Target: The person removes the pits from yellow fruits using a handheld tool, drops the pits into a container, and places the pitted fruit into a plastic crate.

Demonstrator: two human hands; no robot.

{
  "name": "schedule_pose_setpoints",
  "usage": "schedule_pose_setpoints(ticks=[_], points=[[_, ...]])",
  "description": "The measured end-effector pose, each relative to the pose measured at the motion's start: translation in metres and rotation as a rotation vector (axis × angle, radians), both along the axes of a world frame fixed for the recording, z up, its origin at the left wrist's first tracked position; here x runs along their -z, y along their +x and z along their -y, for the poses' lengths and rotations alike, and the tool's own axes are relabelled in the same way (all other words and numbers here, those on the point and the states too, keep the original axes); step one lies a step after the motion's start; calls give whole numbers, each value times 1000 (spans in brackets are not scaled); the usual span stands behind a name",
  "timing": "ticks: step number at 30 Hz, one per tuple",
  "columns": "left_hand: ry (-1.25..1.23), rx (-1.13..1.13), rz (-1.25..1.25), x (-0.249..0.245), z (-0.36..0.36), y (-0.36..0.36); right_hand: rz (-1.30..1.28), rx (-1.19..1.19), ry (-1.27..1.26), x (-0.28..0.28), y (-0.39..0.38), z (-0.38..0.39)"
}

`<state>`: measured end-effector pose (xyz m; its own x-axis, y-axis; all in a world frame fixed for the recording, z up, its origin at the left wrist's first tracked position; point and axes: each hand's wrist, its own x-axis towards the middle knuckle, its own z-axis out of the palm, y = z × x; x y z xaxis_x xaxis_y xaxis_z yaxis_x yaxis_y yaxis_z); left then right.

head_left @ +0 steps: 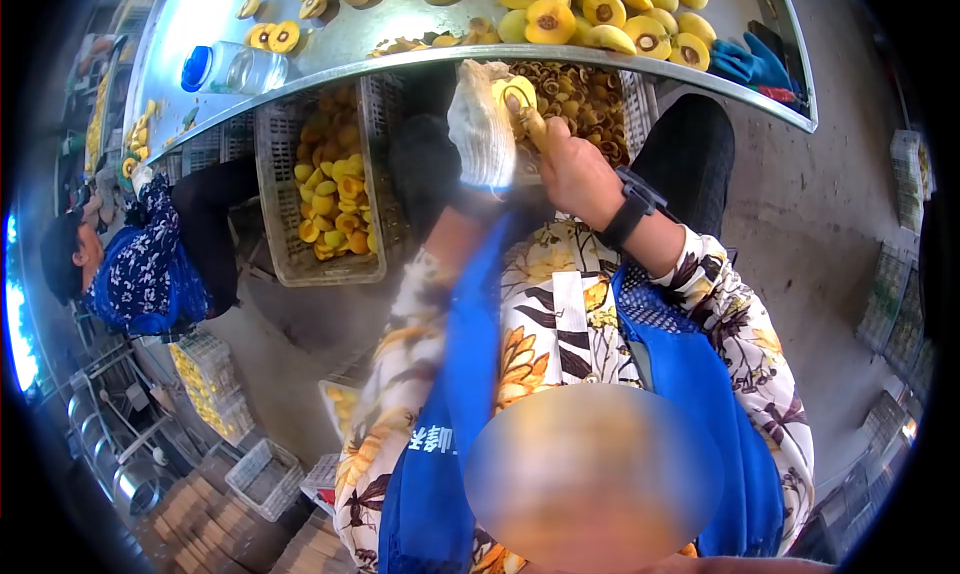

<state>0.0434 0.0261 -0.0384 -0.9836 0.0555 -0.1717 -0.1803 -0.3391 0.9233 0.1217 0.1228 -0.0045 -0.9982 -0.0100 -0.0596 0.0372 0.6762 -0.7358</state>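
My left hand (481,129), in a white knitted glove, holds a halved yellow fruit (518,90) with its cut face up. Bare and wearing a dark wristband, my right hand (580,174) is closed round the handle of a pitting tool (532,124), whose tip rests at the centre of the fruit half. Both hands are just below the metal table's edge (430,57). Beneath them is a crate of small brown pits or scraps (585,99).
Halved and whole fruit (603,10) lie on the table, with a bottle (240,68) at left and blue gloves (752,62) at right. A crate (377,259) of yellow halves stands below. Another person (150,264) sits at the left. Stacked crates (893,289) stand at right.
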Motion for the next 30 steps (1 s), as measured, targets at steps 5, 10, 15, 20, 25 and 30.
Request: schedule_pose_setpoints(ticks=[5, 10, 15, 20, 25, 30], points=[[-23, 183, 89, -1, 8, -13, 24, -116, -14, 4, 1, -6], [-189, 597, 167, 4, 27, -34, 344, -267, -37, -9, -9, -19], [151, 216, 108, 17, 19, -26, 352, 48, -478, 5, -13, -5], [156, 107, 196, 14, 6, -10, 598, 127, -753, 4, -8, 1], [247, 51, 364, 30, -1, -8, 703, 265, -934, 14, -1, 11], [133, 156, 214, 24, -1, -10, 779, 277, -865, -4, -6, 11]])
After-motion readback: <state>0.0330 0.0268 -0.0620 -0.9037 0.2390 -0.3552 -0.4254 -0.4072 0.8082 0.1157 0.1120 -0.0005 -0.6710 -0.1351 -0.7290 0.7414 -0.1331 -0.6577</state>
